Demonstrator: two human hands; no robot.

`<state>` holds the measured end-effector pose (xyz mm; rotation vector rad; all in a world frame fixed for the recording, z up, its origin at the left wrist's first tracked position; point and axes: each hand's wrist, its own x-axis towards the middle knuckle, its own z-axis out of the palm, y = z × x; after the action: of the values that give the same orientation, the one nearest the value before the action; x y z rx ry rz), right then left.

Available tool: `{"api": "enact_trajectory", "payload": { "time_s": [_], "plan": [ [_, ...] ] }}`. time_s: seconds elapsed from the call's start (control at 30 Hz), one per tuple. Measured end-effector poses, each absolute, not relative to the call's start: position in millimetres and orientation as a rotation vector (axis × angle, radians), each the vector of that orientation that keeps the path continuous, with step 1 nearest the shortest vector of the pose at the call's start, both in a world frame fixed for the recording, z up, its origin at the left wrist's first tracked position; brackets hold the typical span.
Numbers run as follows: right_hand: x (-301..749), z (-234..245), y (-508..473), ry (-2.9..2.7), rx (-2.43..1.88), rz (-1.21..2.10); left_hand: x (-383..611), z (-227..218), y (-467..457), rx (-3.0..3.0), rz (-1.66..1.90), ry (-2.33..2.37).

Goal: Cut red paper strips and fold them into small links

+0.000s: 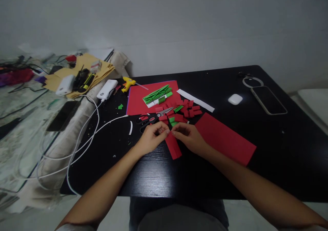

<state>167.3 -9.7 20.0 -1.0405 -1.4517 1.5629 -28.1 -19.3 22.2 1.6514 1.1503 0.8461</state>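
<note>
A strip of red paper (pixel 174 148) hangs toward me between my two hands, its top end pinched at the fingertips. My left hand (pixel 154 136) is closed on the strip's upper left edge, thumb against the fingers. On the other side my right hand (pixel 188 135) pinches the same end. Just beyond the fingers lie black-handled scissors (pixel 160 114), blades pointing right and slightly apart. Small folded red paper pieces (pixel 189 109) are heaped beside the blades, with a few green pieces (pixel 178 108) among them. The fingers partly hide the strip's top end.
A large red sheet (pixel 225 138) lies by my right forearm. Behind are folded green strips (pixel 157 94) on red paper (pixel 135 99), a white strip (pixel 196 100) and a yellow glue gun (pixel 128 84). White cables (pixel 97 135) run from a power bank (pixel 107 89); a phone (pixel 268 100) lies right.
</note>
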Motion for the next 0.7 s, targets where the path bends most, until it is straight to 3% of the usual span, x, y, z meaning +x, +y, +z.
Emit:
{"api": "enact_trajectory", "payload": {
  "time_s": [0.7],
  "plan": [
    [167.6,18.3,-8.7,-1.514,-1.021,1.527,-25.7,20.0,-19.5,1.638,0.871,1.147]
  ]
}}
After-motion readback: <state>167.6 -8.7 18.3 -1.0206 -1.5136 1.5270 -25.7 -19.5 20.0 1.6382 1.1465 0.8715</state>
